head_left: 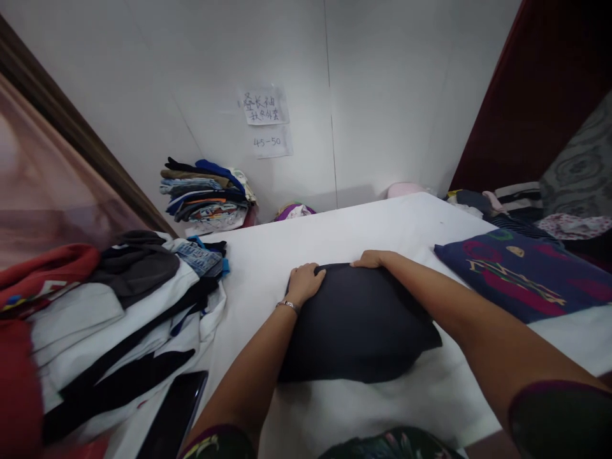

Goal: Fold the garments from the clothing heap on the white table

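Note:
A dark, nearly black folded garment (358,331) lies in front of me on the white-covered table (344,233). At its far left corner my left hand (305,284) is closed over the edge, thumb toward the right; a bracelet circles that wrist. My right hand (371,258) grips the far edge a little right of the middle, its fingertips partly hidden. The garment's near edge hangs slightly uneven, with a corner sticking out at the right. What kind of garment it is cannot be made out.
Loose clothes (95,306) are heaped at the left, beside a black phone (174,414). A folded clothes stack (208,194) stands at the back left. At right lies a navy printed garment (521,274). Handwritten paper signs (266,108) hang on the wall.

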Demonstrator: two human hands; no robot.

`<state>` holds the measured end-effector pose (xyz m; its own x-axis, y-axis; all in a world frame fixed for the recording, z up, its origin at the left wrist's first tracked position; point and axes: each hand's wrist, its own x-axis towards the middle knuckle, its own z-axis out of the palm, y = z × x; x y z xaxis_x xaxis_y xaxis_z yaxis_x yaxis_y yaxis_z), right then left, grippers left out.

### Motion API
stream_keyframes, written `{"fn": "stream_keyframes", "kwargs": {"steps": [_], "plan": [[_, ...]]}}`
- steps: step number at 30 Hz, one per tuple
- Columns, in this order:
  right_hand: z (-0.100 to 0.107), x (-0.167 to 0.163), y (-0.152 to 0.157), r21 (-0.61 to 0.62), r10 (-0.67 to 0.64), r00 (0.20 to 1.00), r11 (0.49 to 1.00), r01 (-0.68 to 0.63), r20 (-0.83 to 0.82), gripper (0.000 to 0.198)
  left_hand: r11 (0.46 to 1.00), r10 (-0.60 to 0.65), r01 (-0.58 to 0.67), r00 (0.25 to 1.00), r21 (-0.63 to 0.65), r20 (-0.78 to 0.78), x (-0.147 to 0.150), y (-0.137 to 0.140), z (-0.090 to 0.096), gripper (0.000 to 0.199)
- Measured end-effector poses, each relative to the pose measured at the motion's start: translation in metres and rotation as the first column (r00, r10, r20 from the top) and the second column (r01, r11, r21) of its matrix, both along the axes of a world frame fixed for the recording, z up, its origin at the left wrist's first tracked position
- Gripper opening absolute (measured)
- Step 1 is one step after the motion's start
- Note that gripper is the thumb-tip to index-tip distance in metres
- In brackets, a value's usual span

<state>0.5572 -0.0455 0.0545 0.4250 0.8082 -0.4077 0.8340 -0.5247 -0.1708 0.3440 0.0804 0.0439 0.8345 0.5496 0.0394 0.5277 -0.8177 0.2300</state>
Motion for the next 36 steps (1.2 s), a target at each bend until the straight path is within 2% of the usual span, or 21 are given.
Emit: {"fn": "stream_keyframes", "kwargs": {"steps": [4, 7, 9, 10, 12, 13, 14, 18, 21, 25, 27, 30, 33, 36], "plan": [[-0.005, -0.001, 0.000, 0.007, -0.047, 0.991, 0.999, 0.046, 0.123, 0.070, 1.000, 0.012, -0.012, 0.999, 0.005, -0.034, 0.002, 0.002, -0.002, 0.043], [0.005, -0.015, -0.007, 0.096, -0.054, 0.969, 0.995, 0.031, 0.242, 0.065, 0.999, 0.018, -0.017, 0.999, 0.028, -0.036, 0.002, 0.000, -0.003, 0.045], [0.014, -0.034, -0.015, 0.192, -0.034, 0.951, 0.981, -0.027, 0.306, 0.056, 0.999, 0.020, -0.019, 0.999, 0.040, -0.036, 0.001, -0.001, -0.003, 0.046], [0.017, -0.044, -0.019, 0.260, -0.012, 0.942, 0.962, -0.081, 0.336, 0.052, 0.999, 0.020, -0.018, 0.999, 0.043, -0.035, 0.001, -0.001, -0.003, 0.047], [0.018, -0.064, -0.030, 0.403, 0.044, 0.917, 0.889, -0.216, 0.396, 0.052, 0.999, 0.018, -0.017, 0.999, 0.045, -0.032, 0.001, -0.002, -0.003, 0.047], [0.014, -0.071, -0.036, 0.453, 0.066, 0.908, 0.851, -0.268, 0.413, 0.054, 0.999, 0.018, -0.017, 0.999, 0.044, -0.030, 0.001, -0.002, -0.003, 0.047], [0.008, -0.076, -0.042, 0.473, 0.081, 0.910, 0.834, -0.286, 0.407, 0.058, 0.999, 0.020, -0.019, 0.999, 0.043, -0.027, 0.001, -0.002, -0.004, 0.047], [-0.024, -0.071, -0.060, 0.389, 0.044, 0.973, 0.912, -0.131, 0.225, 0.067, 0.998, 0.043, -0.043, 0.999, 0.040, -0.016, 0.005, -0.005, -0.007, 0.047], [-0.037, -0.061, -0.063, 0.394, 0.027, 0.983, 0.914, -0.098, 0.181, 0.068, 0.998, 0.048, -0.049, 0.999, 0.039, 0.023, 0.006, -0.006, -0.003, 0.045], [-0.036, -0.060, -0.063, 0.401, 0.041, 0.981, 0.909, -0.115, 0.190, 0.069, 0.998, 0.020, -0.027, 0.993, 0.060, 0.119, -0.007, -0.016, 0.010, 0.045], [-0.036, -0.062, -0.063, 0.401, 0.044, 0.980, 0.908, -0.122, 0.196, 0.069, 0.994, -0.058, 0.042, 0.985, 0.101, 0.165, -0.021, -0.026, 0.011, 0.047], [-0.037, -0.062, -0.063, 0.407, 0.043, 0.977, 0.904, -0.127, 0.208, 0.068, 0.977, -0.169, 0.148, 0.976, 0.154, 0.138, -0.044, -0.044, -0.002, 0.055], [-0.032, -0.063, -0.060, 0.401, 0.042, 0.979, 0.908, -0.121, 0.201, 0.067, 0.978, -0.141, 0.129, 0.988, 0.162, 0.066, -0.057, -0.054, -0.019, 0.061], [-0.022, -0.071, -0.061, 0.364, 0.018, 0.988, 0.928, -0.073, 0.152, 0.068, 0.977, -0.116, 0.105, 0.992, 0.184, 0.051, -0.058, -0.053, -0.027, 0.063]]}}
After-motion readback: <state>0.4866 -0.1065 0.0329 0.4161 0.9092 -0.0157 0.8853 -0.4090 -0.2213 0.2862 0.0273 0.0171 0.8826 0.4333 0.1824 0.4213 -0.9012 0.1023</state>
